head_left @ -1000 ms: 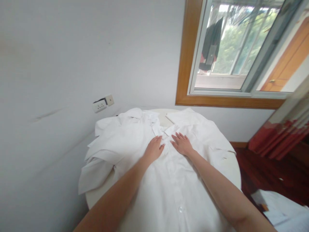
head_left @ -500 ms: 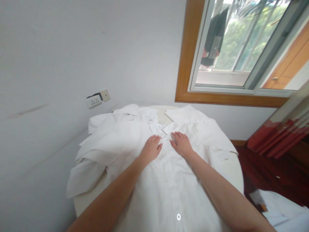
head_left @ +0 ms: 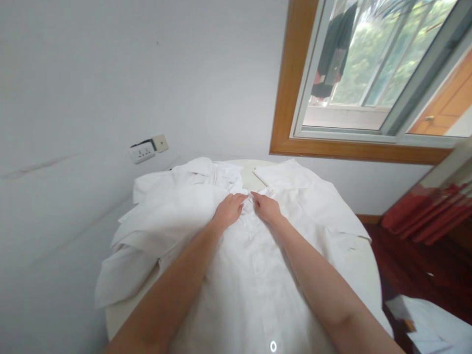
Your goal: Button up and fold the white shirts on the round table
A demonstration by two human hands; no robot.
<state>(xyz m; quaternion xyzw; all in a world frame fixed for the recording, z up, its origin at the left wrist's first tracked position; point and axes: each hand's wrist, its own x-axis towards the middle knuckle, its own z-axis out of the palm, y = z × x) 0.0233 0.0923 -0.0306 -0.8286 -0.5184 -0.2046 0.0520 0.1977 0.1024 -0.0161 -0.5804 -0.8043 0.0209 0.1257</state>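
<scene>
Left hand [head_left: 229, 210] and right hand [head_left: 267, 208] curl at the collar [head_left: 248, 204] of the shirt [head_left: 254, 285]; gripping or not, I can't tell.

shirt [head_left: 254, 280]: lower end cut off by bottom edge | collar [head_left: 249, 205]: partly hidden by left hand [head_left: 229, 209] and right hand [head_left: 267, 207], grip unclear | window [head_left: 391, 73]: cropped top, right | curtain [head_left: 435, 211]: cropped right | foliage [head_left: 387, 44]: blurred

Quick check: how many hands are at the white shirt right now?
2: the left hand and the right hand, close together at the neck end of the white shirt. No other hands show.
</scene>
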